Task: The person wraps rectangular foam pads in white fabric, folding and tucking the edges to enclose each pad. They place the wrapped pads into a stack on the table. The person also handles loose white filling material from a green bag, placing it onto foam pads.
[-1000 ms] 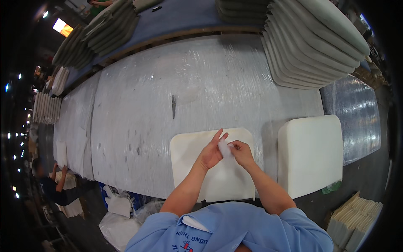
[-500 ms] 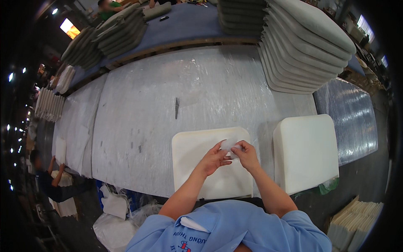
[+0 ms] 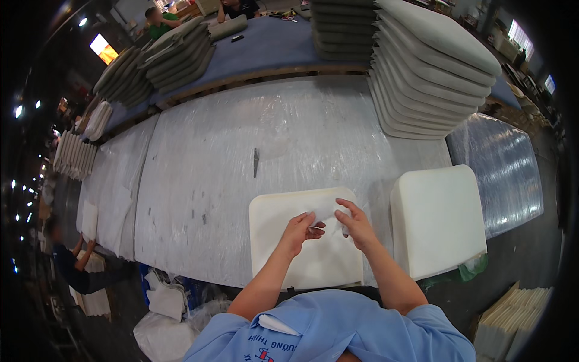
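Observation:
In front of my body lies a cream-white foam cushion pad (image 3: pixel 277 241) with rounded corners. Above it, my left hand (image 3: pixel 300 233) pinches a small piece of thin, whitish, see-through film (image 3: pixel 324 215) between thumb and fingers. My right hand (image 3: pixel 357 227) is at the film's other side, its index finger stretched out and a bit of white film against its lower fingers. The film's exact outline is hard to make out against the pad. Further off, a dark, narrow pointed tool (image 3: pixel 256 163) lies on the plastic-covered table (image 3: pixel 199 163).
At right stands a thick cream foam block (image 3: pixel 443 220). Behind it rises a tall stack of grey-green cushions (image 3: pixel 422 78). More cushion stacks (image 3: pixel 181 57) sit on the blue table (image 3: pixel 271 42) beyond. A co-worker (image 3: pixel 72 259) handles a white pad at far left; foam sheets (image 3: pixel 512 320) stand lower right.
My hands have moved slightly apart, with the right hand's index finger now stretched out. The film shows between them. The whole view has shifted a little downward.

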Available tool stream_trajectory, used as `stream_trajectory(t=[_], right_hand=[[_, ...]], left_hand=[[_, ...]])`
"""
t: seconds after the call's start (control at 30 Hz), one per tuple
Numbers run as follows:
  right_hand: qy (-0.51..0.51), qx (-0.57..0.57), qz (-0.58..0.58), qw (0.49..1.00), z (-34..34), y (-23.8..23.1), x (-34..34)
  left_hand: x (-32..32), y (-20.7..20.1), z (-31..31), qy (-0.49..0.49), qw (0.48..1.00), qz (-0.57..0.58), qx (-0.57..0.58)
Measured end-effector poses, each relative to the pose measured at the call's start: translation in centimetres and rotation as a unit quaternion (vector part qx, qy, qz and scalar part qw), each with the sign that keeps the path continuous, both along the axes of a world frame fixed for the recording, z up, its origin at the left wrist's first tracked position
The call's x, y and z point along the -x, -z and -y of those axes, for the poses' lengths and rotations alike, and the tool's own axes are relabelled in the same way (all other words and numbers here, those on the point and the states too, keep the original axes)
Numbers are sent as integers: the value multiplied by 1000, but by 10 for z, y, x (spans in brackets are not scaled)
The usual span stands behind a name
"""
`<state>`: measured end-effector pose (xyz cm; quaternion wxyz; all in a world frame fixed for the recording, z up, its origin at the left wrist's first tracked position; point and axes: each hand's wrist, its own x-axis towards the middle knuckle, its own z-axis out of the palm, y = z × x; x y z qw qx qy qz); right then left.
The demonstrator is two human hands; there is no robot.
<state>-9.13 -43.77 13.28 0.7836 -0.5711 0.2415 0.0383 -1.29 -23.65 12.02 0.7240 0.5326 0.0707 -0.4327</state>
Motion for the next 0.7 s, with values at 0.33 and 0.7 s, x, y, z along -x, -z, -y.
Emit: stream_trajectory(t=[0.33, 0.7], right_hand=[[-32, -78, -29, 996, -5, 3, -2], [47, -188, -68, 979, 4, -3, 11]], left_hand=[[8, -17, 9, 27, 991, 123, -48], [22, -30, 10, -31, 995, -32, 90]])
